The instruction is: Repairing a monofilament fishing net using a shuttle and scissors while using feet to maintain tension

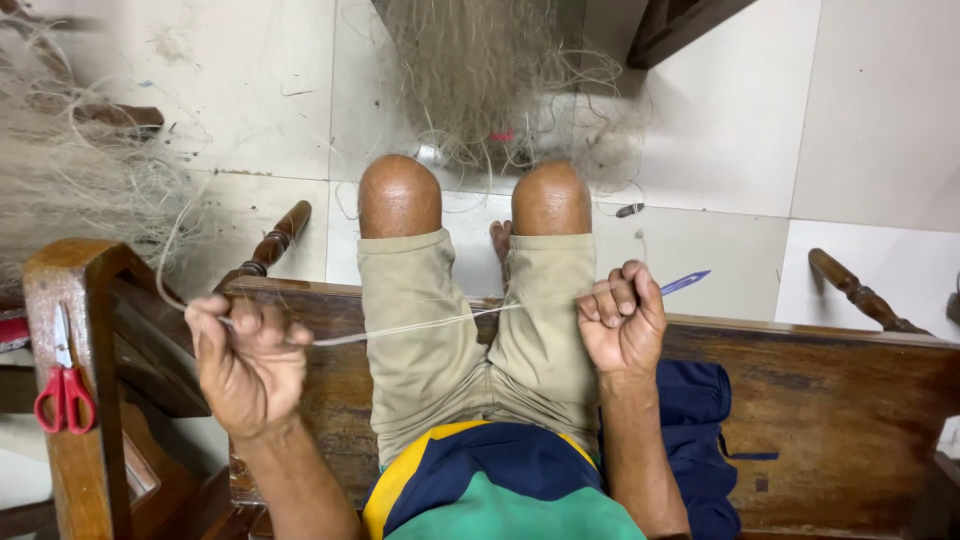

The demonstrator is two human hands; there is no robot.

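Note:
My left hand [248,355] is closed on the pale strands of a fishing net line [400,328] that stretches taut across my lap. My right hand [622,318] is clenched in a fist around the other end of the line and a thin blue netting needle [686,282], whose tip sticks out to the right. I sit on a dark wooden bench [830,390], my knees in khaki shorts pointing away. A heap of fine net [490,80] lies on the floor beyond my knees, and more net [70,170] hangs at the left.
Red-handled scissors [64,385] rest on the wooden armrest [70,300] at the left. A dark blue cloth [695,400] lies on the bench by my right side. White floor tiles [870,130] lie ahead. Turned wooden legs [280,235] stick out from under the bench.

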